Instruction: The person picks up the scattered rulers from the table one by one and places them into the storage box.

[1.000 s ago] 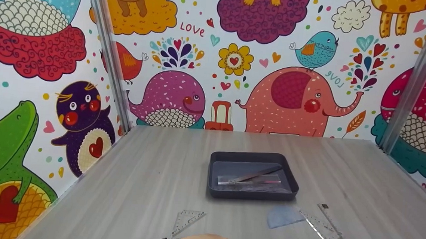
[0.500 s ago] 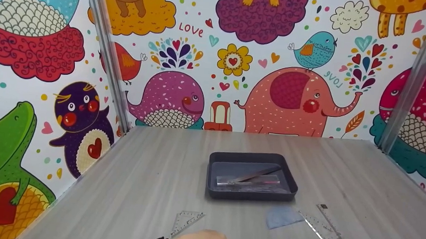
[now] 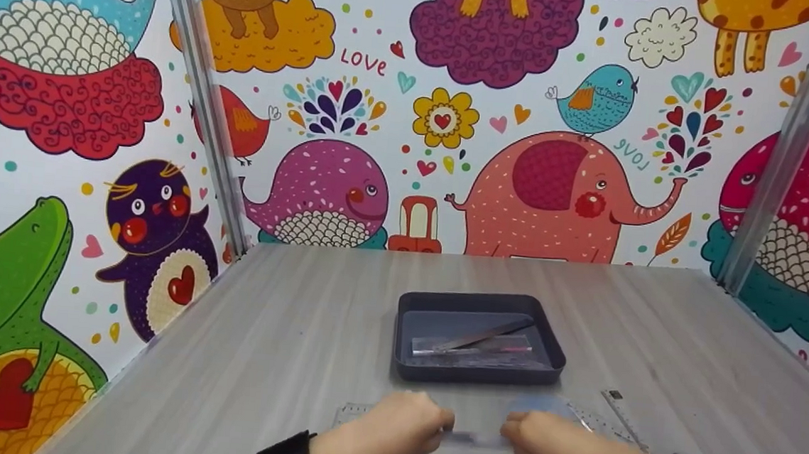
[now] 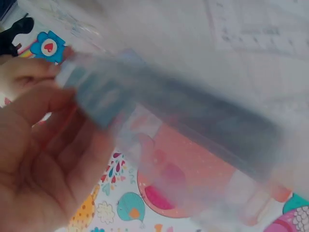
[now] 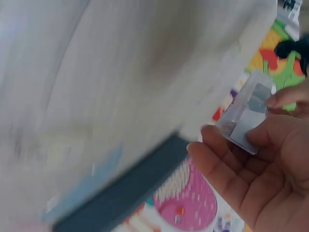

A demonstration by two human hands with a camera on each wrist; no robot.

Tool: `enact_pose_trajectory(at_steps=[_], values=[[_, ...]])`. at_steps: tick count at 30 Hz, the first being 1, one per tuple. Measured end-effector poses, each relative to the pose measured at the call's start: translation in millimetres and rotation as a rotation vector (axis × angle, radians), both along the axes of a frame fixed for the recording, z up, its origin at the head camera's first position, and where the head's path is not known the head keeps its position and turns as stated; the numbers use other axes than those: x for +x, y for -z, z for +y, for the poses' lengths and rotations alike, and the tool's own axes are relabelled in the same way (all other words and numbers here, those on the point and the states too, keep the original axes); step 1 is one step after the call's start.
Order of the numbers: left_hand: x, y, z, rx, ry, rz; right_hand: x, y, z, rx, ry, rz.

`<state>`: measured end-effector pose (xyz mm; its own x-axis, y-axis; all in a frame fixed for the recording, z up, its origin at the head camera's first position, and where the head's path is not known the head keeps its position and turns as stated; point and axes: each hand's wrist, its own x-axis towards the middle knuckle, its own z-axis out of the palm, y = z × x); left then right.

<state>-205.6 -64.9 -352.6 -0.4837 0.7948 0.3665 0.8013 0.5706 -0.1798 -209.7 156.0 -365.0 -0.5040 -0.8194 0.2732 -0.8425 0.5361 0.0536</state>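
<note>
Between my two hands in the head view stretches a clear plastic pouch (image 3: pixel 478 439), blurred by motion. My left hand (image 3: pixel 398 426) grips its left end, and my right hand (image 3: pixel 561 437) pinches the right end. Close up in the right wrist view, the see-through pouch (image 5: pixel 248 113) shows pale and grey patches, and the right thumb presses on it. The left wrist view has the pouch (image 4: pixel 104 96) with a blue-grey patch by the left fingers. A clear triangular set square (image 3: pixel 349 410) lies partly hidden behind the left forearm.
Ahead stands a dark grey tray (image 3: pixel 477 376) with a metal strip (image 3: pixel 486 334) and clear plastic packets inside. Behind the right hand lie a bluish protractor (image 3: pixel 541 404), another set square (image 3: pixel 611 423) and a clear straight ruler (image 3: pixel 621 411). Patterned walls enclose the table.
Both hands have come up from the bottom edge of the head view, nearer the tray. They first drew apart, and the pouch now shows between them. The right forearm covers more of the rulers.
</note>
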Motion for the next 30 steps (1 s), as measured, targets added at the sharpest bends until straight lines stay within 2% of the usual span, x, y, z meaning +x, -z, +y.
enact_pose_trajectory(at_steps=[3,6,8,10,15,19,25,27,30], values=[[-15.3,-0.5,-1.5,0.121,0.003,0.059,-7.6,-17.2,14.2,-0.001,0.09,-0.011],[-34.1,-0.5,-2.6,0.212,0.009,0.094,-20.5,-31.5,25.7,0.008,0.17,0.038],[-46.9,-0.8,-1.8,0.255,0.011,0.13,-32.5,-37.8,30.7,0.009,0.21,0.116],[-59.0,-2.1,0.6,0.274,-0.001,0.174,-47.1,-40.4,34.3,0.0,0.227,0.231],[-86.6,-4.3,9.3,0.247,-0.094,0.293,-86.4,-35.5,38.5,-0.058,0.195,0.518],[-104.8,-0.6,15.1,0.201,-0.174,0.348,-113.5,-27.7,42.2,-0.086,0.172,0.631],[-122.6,11.7,26.2,0.097,-0.228,0.421,-142.8,-13.2,47.0,-0.029,0.179,0.692],[-127.8,17.3,31.8,0.068,-0.256,0.437,-148.4,-6.8,47.5,0.012,0.209,0.68],[-139.0,31.7,39.2,0.053,-0.295,0.473,-153.1,4.1,45.3,0.107,0.26,0.63]])
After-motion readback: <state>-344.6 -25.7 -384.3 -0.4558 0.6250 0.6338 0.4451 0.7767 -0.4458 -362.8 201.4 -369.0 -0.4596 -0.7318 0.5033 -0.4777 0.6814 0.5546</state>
